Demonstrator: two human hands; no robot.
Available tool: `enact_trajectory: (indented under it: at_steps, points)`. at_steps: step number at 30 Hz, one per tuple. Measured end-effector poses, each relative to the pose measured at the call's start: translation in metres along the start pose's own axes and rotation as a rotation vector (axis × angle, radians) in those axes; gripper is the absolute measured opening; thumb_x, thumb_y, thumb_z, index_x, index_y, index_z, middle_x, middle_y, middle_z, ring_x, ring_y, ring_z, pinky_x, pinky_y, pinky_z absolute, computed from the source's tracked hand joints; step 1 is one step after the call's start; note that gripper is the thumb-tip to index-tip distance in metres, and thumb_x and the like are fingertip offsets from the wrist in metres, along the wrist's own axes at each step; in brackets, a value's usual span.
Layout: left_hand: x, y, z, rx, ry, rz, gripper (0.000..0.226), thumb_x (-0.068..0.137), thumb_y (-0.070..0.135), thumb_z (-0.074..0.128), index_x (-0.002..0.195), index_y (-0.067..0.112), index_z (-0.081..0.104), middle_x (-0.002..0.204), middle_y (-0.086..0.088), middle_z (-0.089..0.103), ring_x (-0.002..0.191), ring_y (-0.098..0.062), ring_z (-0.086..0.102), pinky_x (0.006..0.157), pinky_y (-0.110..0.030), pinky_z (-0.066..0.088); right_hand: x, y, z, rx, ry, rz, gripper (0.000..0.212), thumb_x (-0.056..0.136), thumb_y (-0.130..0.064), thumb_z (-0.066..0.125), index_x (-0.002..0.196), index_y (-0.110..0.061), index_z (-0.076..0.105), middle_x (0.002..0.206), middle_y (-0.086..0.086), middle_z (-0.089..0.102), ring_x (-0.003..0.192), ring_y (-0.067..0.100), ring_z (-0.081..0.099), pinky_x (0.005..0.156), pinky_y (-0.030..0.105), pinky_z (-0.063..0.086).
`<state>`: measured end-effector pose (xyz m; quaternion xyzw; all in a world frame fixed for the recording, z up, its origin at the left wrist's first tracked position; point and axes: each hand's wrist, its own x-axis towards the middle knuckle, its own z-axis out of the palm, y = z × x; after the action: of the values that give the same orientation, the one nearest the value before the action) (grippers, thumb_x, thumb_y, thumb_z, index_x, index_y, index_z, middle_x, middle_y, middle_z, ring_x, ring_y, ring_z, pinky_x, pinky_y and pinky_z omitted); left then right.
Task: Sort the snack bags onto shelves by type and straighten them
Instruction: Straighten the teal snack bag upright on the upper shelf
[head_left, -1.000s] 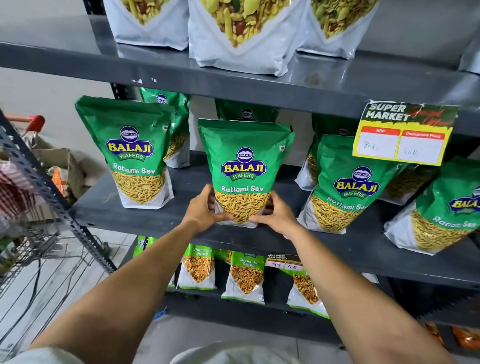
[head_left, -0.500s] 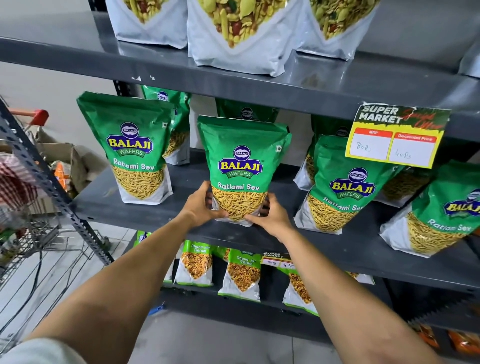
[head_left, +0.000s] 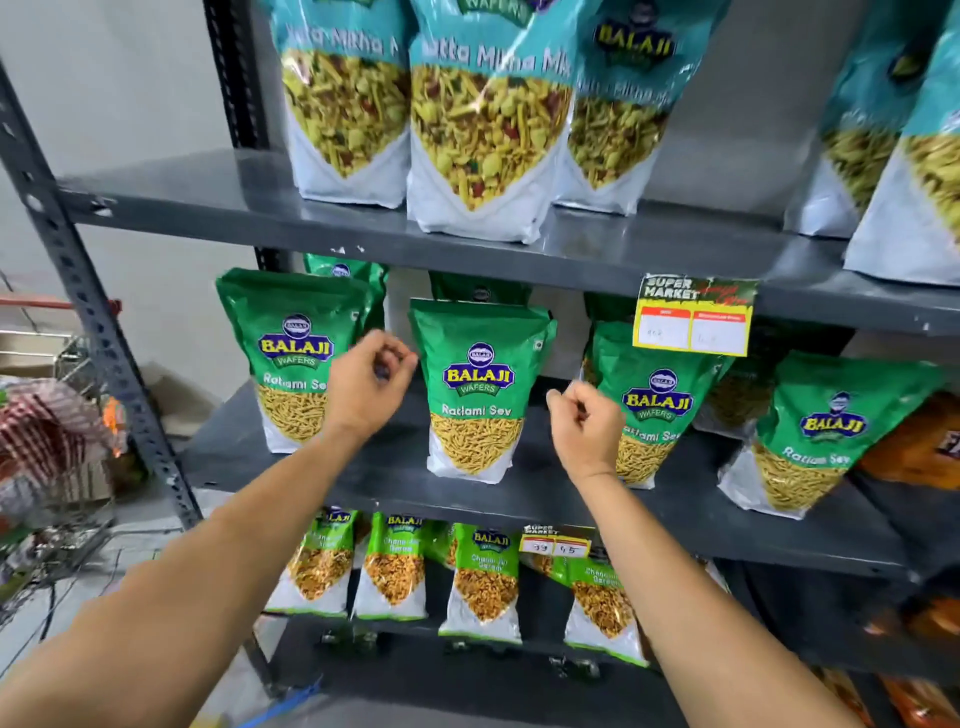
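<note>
A green Ratlami Sev bag (head_left: 478, 395) stands upright in the middle of the grey middle shelf (head_left: 545, 493), free of both hands. My left hand (head_left: 366, 387) hovers just left of it, fingers curled with nothing in them. My right hand (head_left: 587, 421) hovers just right of it, also curled and empty. More Ratlami Sev bags stand on the same shelf: one at the left (head_left: 293, 358), one leaning at the right (head_left: 657, 405), another tilted further right (head_left: 821, 436). Teal mixture bags (head_left: 483, 119) line the top shelf. Small green Chana bags (head_left: 485, 577) fill the shelf below.
A yellow price tag (head_left: 693, 317) hangs from the top shelf's edge, and a smaller one (head_left: 556, 543) from the middle shelf. The rack's perforated post (head_left: 88, 291) runs down the left. A wire trolley (head_left: 57, 467) with goods stands at the far left. Orange packs (head_left: 914, 447) sit at right.
Both hands let go of the middle Ratlami Sev bag's base and rose to its sides. The view tilted upward, showing more of the top shelf.
</note>
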<state>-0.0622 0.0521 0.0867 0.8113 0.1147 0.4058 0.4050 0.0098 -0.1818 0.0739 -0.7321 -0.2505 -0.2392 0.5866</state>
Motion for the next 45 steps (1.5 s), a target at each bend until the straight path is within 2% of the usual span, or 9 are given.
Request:
enact_trajectory:
  at_steps: [7,11,15,21,24,28,31,36,45]
  points:
    - [0.046,0.129,-0.067,-0.22,0.275,0.305,0.008,0.086,0.017,0.064,0.092,0.016,0.058,0.08,0.009,0.061,0.069,0.007,0.055,0.064,-0.009,0.044,0.041,-0.119,-0.021,0.018,0.143,-0.402,0.04,0.087,-0.023,0.059,0.054,-0.017,0.037,0.051,-0.006,0.032,0.049,0.008,0.029,0.05,0.023,0.025]
    - [0.086,0.166,-0.076,0.031,0.133,0.27,0.047,0.087,0.036,0.062,0.119,0.003,0.053,0.116,-0.013,0.061,0.107,-0.023,0.056,0.088,-0.029,0.046,0.079,-0.171,-0.021,-0.025,0.142,-0.426,0.032,0.086,-0.026,0.064,0.062,-0.012,0.048,0.062,0.001,0.047,0.055,0.001,0.04,0.056,0.015,0.031]
    - [0.109,0.174,-0.061,0.128,-0.002,0.055,0.069,0.088,0.048,0.06,0.138,0.004,0.042,0.141,-0.017,0.049,0.13,-0.032,0.046,0.105,-0.036,0.037,0.116,-0.187,-0.006,-0.121,0.017,-0.287,0.034,0.085,-0.041,0.067,0.087,-0.012,0.051,0.091,0.008,0.054,0.079,0.017,0.053,0.072,0.022,0.04]
    - [0.12,0.167,-0.05,-0.058,-0.017,-0.055,0.07,0.078,0.044,0.074,0.133,0.011,0.045,0.135,-0.011,0.053,0.122,-0.026,0.052,0.102,-0.034,0.043,0.153,-0.185,-0.005,-0.119,-0.256,0.167,0.1,0.081,-0.06,0.066,0.151,-0.009,0.017,0.159,0.011,0.025,0.144,0.03,0.03,0.112,0.041,0.032]
    - [0.124,0.164,-0.049,-0.169,-0.048,-0.078,0.069,0.074,0.036,0.08,0.127,0.01,0.045,0.128,-0.013,0.056,0.114,-0.026,0.054,0.093,-0.035,0.046,0.159,-0.178,-0.011,-0.036,-0.339,0.193,0.084,0.084,-0.052,0.067,0.147,-0.012,0.027,0.143,0.007,0.045,0.128,0.025,0.046,0.095,0.032,0.042]
    - [0.122,0.169,-0.046,-0.236,-0.1,-0.051,0.07,0.07,0.032,0.083,0.123,0.01,0.043,0.106,-0.007,0.056,0.099,-0.022,0.054,0.082,-0.031,0.048,0.168,-0.158,-0.021,0.127,-0.295,0.18,0.052,0.079,-0.033,0.079,0.12,-0.017,0.051,0.098,0.005,0.064,0.092,0.022,0.067,0.079,0.045,0.061]
    - [0.12,0.182,-0.031,-0.217,-0.109,0.007,0.075,0.065,0.034,0.086,0.121,0.012,0.041,0.108,-0.006,0.056,0.102,-0.023,0.056,0.086,-0.031,0.048,0.179,-0.143,-0.042,0.19,-0.313,0.166,0.039,0.078,-0.023,0.081,0.106,-0.024,0.053,0.103,0.01,0.069,0.09,0.024,0.071,0.068,0.041,0.063]
    - [0.122,0.206,0.016,-0.245,-0.187,0.016,0.117,0.041,0.052,0.087,0.138,0.016,0.033,0.114,-0.009,0.061,0.109,-0.023,0.058,0.099,-0.038,0.049,0.196,-0.111,-0.088,0.178,-0.233,0.15,0.043,0.074,-0.023,0.084,0.106,-0.025,0.056,0.11,0.018,0.069,0.098,0.028,0.071,0.074,0.046,0.062]
    - [0.141,0.23,0.084,-0.322,-0.258,0.054,0.094,0.053,0.033,0.092,0.133,0.017,0.044,0.113,-0.004,0.062,0.105,-0.018,0.059,0.096,-0.041,0.053,0.219,-0.074,-0.134,0.14,-0.107,0.116,0.052,0.054,-0.049,0.086,0.097,-0.035,0.061,0.108,0.016,0.069,0.103,0.031,0.068,0.074,0.052,0.061]
